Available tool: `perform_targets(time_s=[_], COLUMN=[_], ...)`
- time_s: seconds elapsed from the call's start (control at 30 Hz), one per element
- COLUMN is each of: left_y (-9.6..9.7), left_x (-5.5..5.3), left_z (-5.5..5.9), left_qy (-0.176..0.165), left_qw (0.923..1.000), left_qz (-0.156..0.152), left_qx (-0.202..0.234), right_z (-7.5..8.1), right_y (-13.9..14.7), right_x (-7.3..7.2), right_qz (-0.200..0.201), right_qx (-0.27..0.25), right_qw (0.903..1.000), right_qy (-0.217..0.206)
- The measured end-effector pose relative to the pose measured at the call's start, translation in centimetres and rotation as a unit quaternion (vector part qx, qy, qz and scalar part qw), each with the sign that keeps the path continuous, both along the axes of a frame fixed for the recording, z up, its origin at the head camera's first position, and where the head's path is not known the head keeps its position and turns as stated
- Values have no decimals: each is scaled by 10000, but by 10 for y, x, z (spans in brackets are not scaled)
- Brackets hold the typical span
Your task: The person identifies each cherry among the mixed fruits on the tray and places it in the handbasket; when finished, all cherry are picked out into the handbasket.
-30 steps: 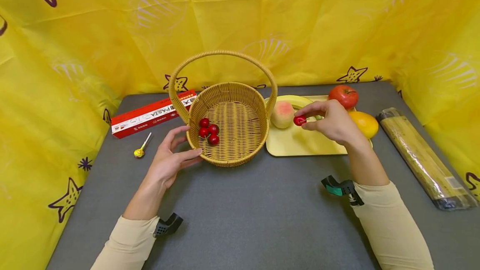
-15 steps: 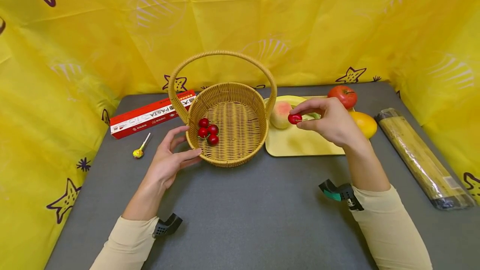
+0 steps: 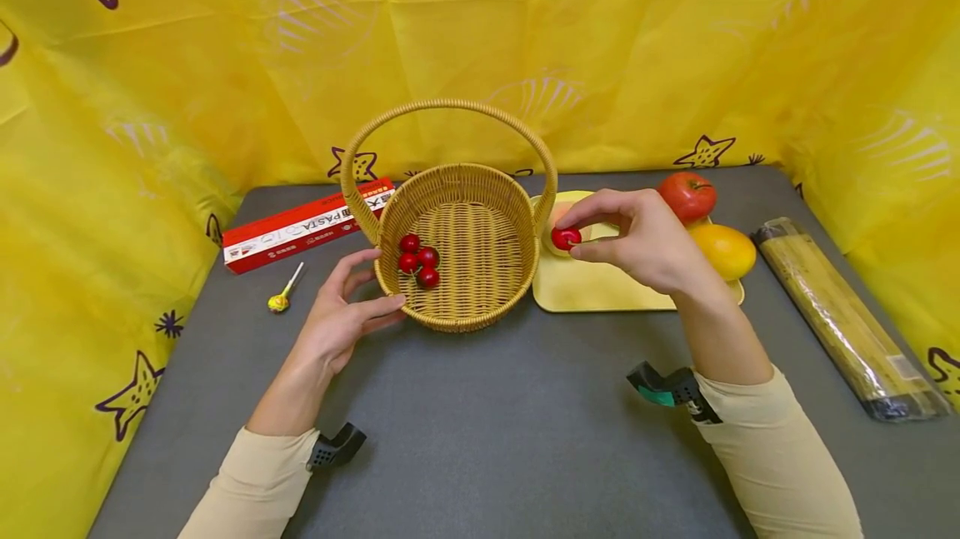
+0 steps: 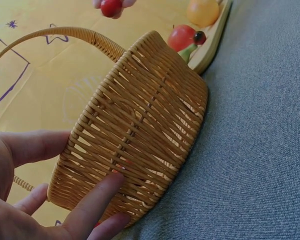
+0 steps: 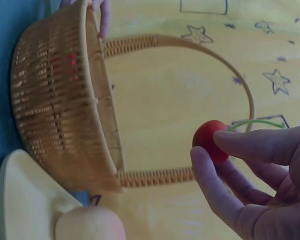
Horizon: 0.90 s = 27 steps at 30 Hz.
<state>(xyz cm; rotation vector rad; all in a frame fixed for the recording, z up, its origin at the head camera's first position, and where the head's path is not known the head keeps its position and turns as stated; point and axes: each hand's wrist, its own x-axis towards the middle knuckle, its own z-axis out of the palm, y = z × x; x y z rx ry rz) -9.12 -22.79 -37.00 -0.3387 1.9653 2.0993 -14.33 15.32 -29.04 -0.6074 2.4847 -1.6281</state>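
The handle (image 3: 450,104) arches above the basket (image 3: 476,252), its front-right rim (image 3: 512,303) free.

gray table (image 3: 487,422) bears basket (image 3: 459,323), tray (image 3: 600,293), box (image 3: 300,227), lollipop (image 3: 280,302), packet (image 3: 847,314)

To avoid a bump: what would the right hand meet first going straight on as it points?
Probably the round tan wicker basket, at its right side; the right hand may instead pass above it, as depth is unclear.

1 lollipop (image 3: 280,301) lies near a red-and-white pasta box (image 3: 303,227), before a yellow backdrop (image 3: 457,39).
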Motion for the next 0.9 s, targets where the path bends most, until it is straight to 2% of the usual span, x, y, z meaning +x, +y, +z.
perform_targets(time_s=[0.13,0.47,0.9], left_y=[-1,0,1], left_x=[1,1,1], left_z=[0,-1,0], left_qy=[-9,21,3], left_qw=[10000,10000,10000], left_qz=[13,3,35], left_qx=[-3,16,8], right_z=[1,5,7], right_y=[-12,-34,-61], right_x=[0,-1,-11], right_qz=[241,553,793], right_qx=[-92,-91,275], right_qw=[9997,9984,9963], right_qy=[-35,-45,-193])
